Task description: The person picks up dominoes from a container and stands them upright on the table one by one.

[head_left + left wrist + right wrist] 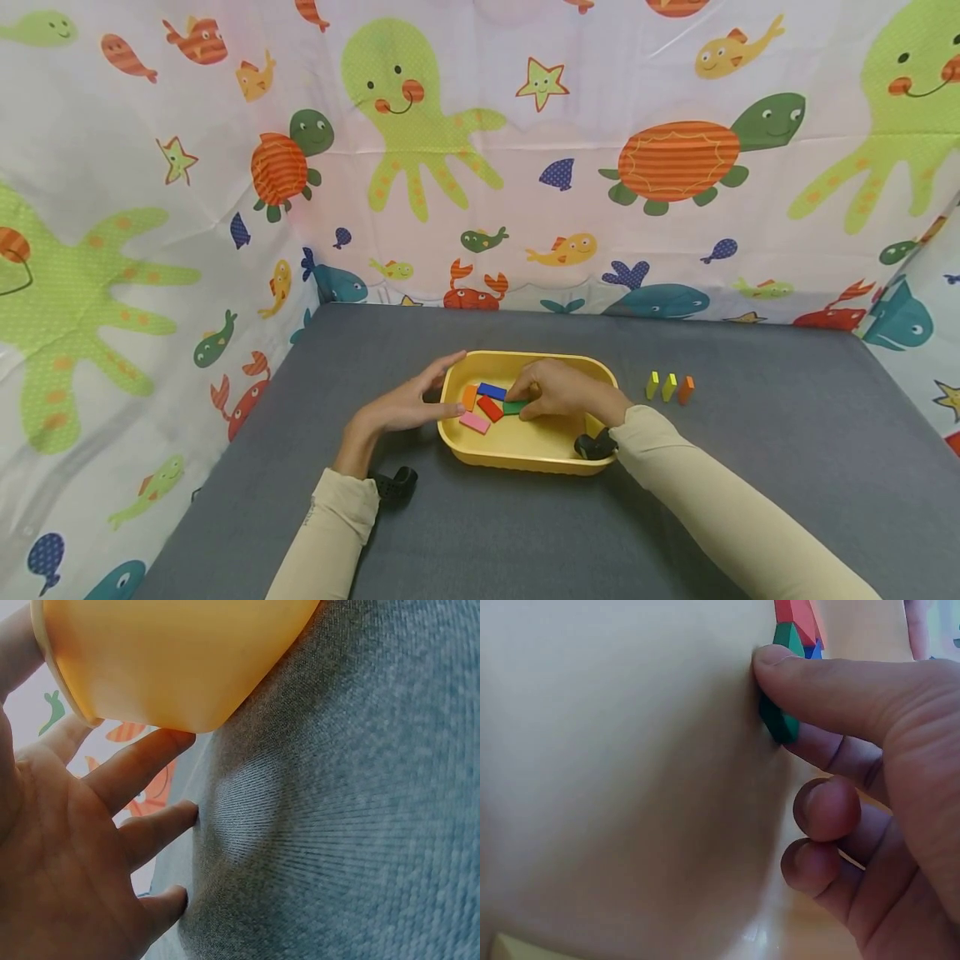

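Note:
A yellow tub (525, 461) stands on the grey cloth, with an orange block (469, 397), a blue block (492, 391), a red block (491, 408) and a pink block (474, 422) lying in its left half. My left hand (408, 403) grips the tub's left side, thumb over the rim and fingers spread along the outer wall (202, 660). Inside the tub my right hand (557, 388) pinches a green block (780, 724) between thumb and index finger, its other fingers curled in. Part of the green block is hidden by the thumb.
Right of the tub, two yellow blocks (652, 385) and an orange block (686, 390) stand upright in a row. Another yellow block (593, 425) lies in the tub near my right wrist. A printed sea-animal curtain (517, 225) borders the table (480, 533).

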`<act>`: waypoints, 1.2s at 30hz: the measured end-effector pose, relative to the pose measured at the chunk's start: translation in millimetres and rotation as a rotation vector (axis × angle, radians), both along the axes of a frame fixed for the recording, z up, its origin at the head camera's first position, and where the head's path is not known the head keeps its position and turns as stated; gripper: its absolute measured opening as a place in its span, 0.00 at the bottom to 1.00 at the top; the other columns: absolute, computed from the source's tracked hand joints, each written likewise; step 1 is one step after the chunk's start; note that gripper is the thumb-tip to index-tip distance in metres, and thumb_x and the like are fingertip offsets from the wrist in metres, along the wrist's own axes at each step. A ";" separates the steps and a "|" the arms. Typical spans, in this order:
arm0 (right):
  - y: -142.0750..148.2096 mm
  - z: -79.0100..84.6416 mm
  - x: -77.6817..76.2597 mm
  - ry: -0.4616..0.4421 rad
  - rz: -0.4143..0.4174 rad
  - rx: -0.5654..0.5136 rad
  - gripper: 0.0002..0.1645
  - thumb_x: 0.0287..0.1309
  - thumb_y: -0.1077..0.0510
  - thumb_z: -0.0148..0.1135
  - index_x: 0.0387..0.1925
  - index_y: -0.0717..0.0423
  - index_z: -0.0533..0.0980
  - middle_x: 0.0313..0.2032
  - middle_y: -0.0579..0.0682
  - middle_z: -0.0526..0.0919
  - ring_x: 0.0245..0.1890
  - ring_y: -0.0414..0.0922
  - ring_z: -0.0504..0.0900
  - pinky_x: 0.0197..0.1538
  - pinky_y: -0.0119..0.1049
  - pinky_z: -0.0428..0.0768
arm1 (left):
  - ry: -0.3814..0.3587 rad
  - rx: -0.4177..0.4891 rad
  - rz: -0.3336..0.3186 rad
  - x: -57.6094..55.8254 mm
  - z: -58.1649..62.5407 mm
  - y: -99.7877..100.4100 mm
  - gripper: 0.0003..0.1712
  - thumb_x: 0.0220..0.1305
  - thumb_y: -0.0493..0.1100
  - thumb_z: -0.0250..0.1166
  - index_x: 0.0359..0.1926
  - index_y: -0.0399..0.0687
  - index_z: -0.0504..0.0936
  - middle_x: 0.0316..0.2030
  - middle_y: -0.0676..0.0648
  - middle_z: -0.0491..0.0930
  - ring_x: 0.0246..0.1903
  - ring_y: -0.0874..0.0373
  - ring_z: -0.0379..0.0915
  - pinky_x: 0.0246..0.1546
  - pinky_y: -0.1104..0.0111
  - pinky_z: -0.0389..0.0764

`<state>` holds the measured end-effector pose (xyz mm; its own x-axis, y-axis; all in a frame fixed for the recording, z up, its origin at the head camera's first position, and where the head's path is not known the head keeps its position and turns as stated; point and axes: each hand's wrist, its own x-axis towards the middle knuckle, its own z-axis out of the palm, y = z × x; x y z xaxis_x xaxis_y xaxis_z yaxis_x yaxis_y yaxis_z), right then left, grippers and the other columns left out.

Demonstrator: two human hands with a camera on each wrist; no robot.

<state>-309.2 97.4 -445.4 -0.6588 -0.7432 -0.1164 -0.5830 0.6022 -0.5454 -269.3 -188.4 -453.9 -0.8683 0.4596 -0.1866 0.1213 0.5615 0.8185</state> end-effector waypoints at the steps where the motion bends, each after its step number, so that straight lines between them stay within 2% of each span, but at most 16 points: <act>1: 0.1 1.1 0.0 -0.001 0.007 0.002 0.18 0.51 0.56 0.73 0.46 0.47 0.85 0.40 0.41 0.85 0.39 0.40 0.79 0.50 0.36 0.80 | -0.001 0.003 0.000 0.1 0.3 0.1 0.47 0.57 0.59 0.67 0.70 0.85 0.48 0.71 0.57 0.56 0.70 0.48 0.57 0.66 0.39 0.60; 8: 5.9 18.6 -0.4 -0.010 0.063 -0.002 0.16 0.53 0.55 0.71 0.46 0.51 0.84 0.38 0.45 0.84 0.38 0.45 0.77 0.45 0.36 0.77 | -0.006 0.003 0.005 1.7 1.5 0.5 0.48 0.55 0.61 0.67 0.71 0.85 0.48 0.72 0.57 0.55 0.71 0.48 0.56 0.66 0.39 0.59; 13: 24.4 40.8 2.2 0.029 0.017 -0.045 0.14 0.55 0.53 0.69 0.45 0.44 0.84 0.34 0.40 0.82 0.34 0.45 0.76 0.35 0.31 0.73 | -0.004 -0.010 0.022 2.6 0.3 2.8 0.49 0.53 0.64 0.68 0.70 0.86 0.49 0.72 0.56 0.56 0.70 0.47 0.56 0.66 0.38 0.59; 17: 49.8 57.3 10.2 0.006 -0.083 -0.147 0.15 0.56 0.50 0.69 0.47 0.40 0.82 0.38 0.41 0.82 0.27 0.44 0.73 0.29 0.30 0.71 | -0.001 -0.023 0.017 2.8 0.6 3.7 0.49 0.53 0.65 0.68 0.70 0.86 0.49 0.71 0.55 0.57 0.69 0.48 0.57 0.65 0.39 0.61; 22: 87.4 66.1 20.0 0.018 -0.220 -0.303 0.17 0.58 0.49 0.66 0.50 0.44 0.80 0.42 0.47 0.82 0.23 0.47 0.74 0.27 0.32 0.75 | 0.012 -0.029 0.014 2.8 2.5 1.9 0.50 0.52 0.65 0.68 0.71 0.85 0.49 0.69 0.54 0.61 0.67 0.49 0.60 0.65 0.40 0.63; 27: 129.7 63.4 27.6 0.076 -0.356 -0.356 0.19 0.60 0.47 0.64 0.53 0.44 0.78 0.46 0.49 0.82 0.25 0.43 0.77 0.30 0.33 0.78 | 0.017 -0.028 0.006 2.0 0.7 1.3 0.50 0.52 0.66 0.68 0.70 0.85 0.48 0.69 0.54 0.61 0.68 0.49 0.59 0.65 0.40 0.62; 31: 158.4 56.1 34.3 0.098 -0.494 -0.406 0.20 0.60 0.47 0.65 0.54 0.43 0.78 0.39 0.52 0.84 0.26 0.47 0.78 0.27 0.35 0.77 | 0.015 -0.021 0.000 1.7 1.5 1.6 0.49 0.53 0.65 0.67 0.71 0.84 0.48 0.70 0.54 0.59 0.69 0.48 0.58 0.66 0.39 0.60; 34: 176.9 48.8 40.9 0.105 -0.603 -0.425 0.21 0.60 0.47 0.64 0.54 0.43 0.77 0.36 0.51 0.84 0.28 0.47 0.79 0.26 0.35 0.76 | 0.007 -0.020 0.002 3.0 3.1 3.0 0.49 0.54 0.64 0.67 0.71 0.83 0.47 0.71 0.54 0.57 0.70 0.47 0.56 0.66 0.39 0.60; 36: 187.6 44.2 45.9 0.108 -0.668 -0.422 0.22 0.61 0.48 0.64 0.56 0.45 0.76 0.41 0.48 0.84 0.31 0.42 0.81 0.29 0.35 0.78 | 0.003 -0.022 0.004 3.6 3.7 4.0 0.50 0.54 0.63 0.68 0.71 0.83 0.47 0.71 0.54 0.56 0.70 0.47 0.56 0.66 0.38 0.60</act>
